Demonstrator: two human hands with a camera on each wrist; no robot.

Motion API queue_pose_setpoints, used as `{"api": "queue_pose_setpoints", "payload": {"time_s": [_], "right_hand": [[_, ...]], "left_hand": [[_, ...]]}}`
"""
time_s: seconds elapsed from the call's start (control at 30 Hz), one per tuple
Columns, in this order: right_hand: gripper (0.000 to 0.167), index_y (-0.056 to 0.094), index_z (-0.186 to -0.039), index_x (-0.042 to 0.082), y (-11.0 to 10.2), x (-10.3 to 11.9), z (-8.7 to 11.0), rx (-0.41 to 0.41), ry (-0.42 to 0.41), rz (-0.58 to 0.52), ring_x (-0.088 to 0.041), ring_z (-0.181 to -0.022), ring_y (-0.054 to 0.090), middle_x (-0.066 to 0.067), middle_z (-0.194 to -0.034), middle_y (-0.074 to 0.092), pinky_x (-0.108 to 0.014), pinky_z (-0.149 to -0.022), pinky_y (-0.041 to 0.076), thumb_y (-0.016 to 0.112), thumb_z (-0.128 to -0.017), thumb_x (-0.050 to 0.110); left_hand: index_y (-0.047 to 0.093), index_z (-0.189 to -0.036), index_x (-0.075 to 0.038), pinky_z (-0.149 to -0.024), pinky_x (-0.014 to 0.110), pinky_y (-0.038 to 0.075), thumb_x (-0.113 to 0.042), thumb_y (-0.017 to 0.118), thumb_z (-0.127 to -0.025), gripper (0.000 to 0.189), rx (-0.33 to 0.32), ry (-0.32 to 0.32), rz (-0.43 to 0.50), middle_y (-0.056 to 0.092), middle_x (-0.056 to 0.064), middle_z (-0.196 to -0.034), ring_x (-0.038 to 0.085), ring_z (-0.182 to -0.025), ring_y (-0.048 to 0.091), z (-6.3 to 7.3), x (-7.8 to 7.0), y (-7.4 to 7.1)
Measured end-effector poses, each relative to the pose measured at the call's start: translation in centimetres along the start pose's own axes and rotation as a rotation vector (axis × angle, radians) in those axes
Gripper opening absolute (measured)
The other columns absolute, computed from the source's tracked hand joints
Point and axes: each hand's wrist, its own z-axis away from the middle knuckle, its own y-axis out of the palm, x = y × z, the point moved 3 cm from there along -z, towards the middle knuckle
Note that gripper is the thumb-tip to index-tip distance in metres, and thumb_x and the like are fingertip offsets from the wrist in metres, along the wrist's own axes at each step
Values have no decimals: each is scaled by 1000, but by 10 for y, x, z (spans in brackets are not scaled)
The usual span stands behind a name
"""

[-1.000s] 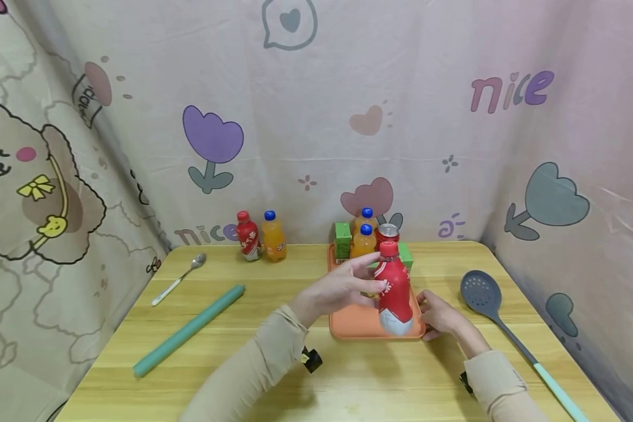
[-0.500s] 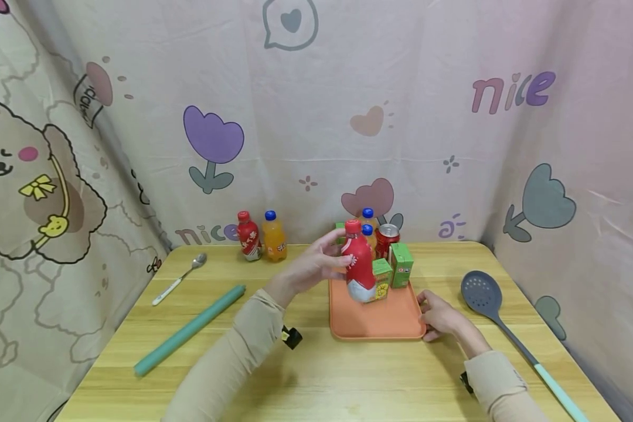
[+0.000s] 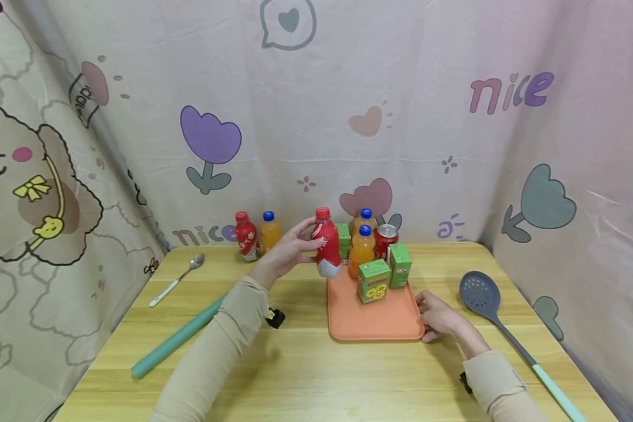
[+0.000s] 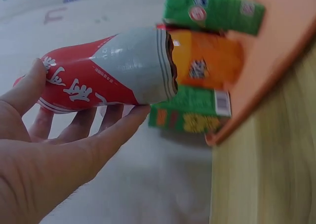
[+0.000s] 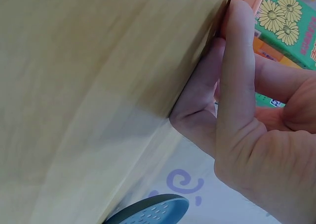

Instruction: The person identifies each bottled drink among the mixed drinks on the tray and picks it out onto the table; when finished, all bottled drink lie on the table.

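Observation:
In the head view my left hand (image 3: 287, 252) grips a red drink bottle (image 3: 328, 245) with a red cap and pale base, held off the table by the left rear part of the orange tray (image 3: 371, 325). The left wrist view shows fingers and thumb around the bottle (image 4: 98, 75), its base pointing away. My right hand (image 3: 441, 317) pinches the tray's right rim near the front corner; in the right wrist view its fingers (image 5: 238, 70) bend at that rim. Standing on the tray are green drink cartons (image 3: 373, 282), orange-drink bottles (image 3: 361, 253) and a red can (image 3: 385, 239).
Another red bottle (image 3: 247, 239) and an orange-drink bottle (image 3: 270, 232) stand at the back left. A spoon (image 3: 176, 282) and a green rod (image 3: 176, 337) lie on the left; a slotted skimmer (image 3: 480, 293) lies on the right. Patterned curtains surround the table.
My left hand has carried the red bottle left and back from the tray's front right, uncovering the front carton and an orange-drink bottle. The right hand stays at the tray rim.

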Motion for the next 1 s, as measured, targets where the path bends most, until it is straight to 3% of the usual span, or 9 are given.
{"api": "queue_pose_setpoints", "payload": {"time_s": [0.37, 0.53, 0.8, 1.0], "right_hand": [[36, 36, -134, -5, 1, 1, 2, 8, -6, -12, -23, -77, 68, -30, -120, 64, -34, -60, 63, 45, -99, -10], [37, 37, -135, -5, 1, 1, 2, 0, -3, -12, -24, -79, 69, -30, -119, 64, -35, -60, 63, 45, -99, -10], [39, 37, -136, -5, 1, 2, 2, -7, 1, -6, -24, -81, 69, -34, -126, 60, -36, -62, 64, 46, -99, -10], [37, 38, -136, -4, 1, 1, 1, -5, -1, -7, -24, -79, 69, -32, -124, 63, -36, -61, 63, 45, -100, -9]], "left_hand": [[29, -166, -22, -123, 63, 40, -9, 65, -103, 74, -195, -10, -91, 32, 11, -173, 39, -155, 39, -11, 12, -27], [34, -164, -22, -121, 63, 43, -11, 68, -102, 72, -284, 3, -127, 37, 12, -171, 37, -155, 41, -16, 16, -35], [38, -160, -13, -123, 57, 43, -5, 69, -100, 68, -433, 132, -221, 48, 22, -160, 41, -149, 48, -25, 24, -49], [43, -156, -12, -122, 56, 45, -3, 70, -99, 64, -532, 217, -311, 54, 23, -153, 41, -142, 54, -32, 29, -49]]}}
